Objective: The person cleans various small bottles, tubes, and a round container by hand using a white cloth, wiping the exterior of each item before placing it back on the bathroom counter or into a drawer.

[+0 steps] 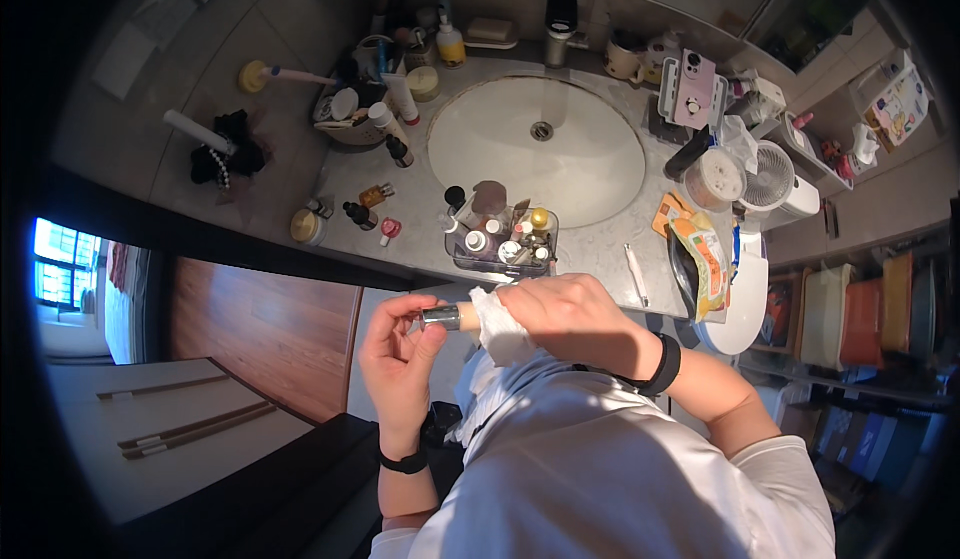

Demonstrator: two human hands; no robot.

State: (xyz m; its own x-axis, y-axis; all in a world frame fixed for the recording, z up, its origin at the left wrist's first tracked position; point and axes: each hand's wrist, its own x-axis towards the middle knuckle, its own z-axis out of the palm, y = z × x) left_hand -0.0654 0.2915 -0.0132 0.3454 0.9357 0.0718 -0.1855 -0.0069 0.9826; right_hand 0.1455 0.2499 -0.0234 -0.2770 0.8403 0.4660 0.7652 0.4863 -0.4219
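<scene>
My left hand [401, 356] grips the clear, silvery cap end of a small cosmetic bottle [466, 316] between thumb and fingers. Around the beige other end, my right hand [574, 315] holds a crumpled white tissue [499, 326]; its fingertips are partly hidden. The bottle lies roughly level in front of my white shirt, just off the counter's front edge. Directly beyond my hands, a clear plastic organizer [499, 265] filled with small cosmetic bottles stands at the counter edge. To its right lies a slim white pen-like tube [636, 274].
Behind the organizer is an oval sink [480, 138]. A basket of toiletries [352, 135] and several small bottles stand left. On the right are an orange and yellow pouch [701, 259], a lidded tub [715, 178], a small fan [766, 176] and a pink phone [691, 86] on a stand.
</scene>
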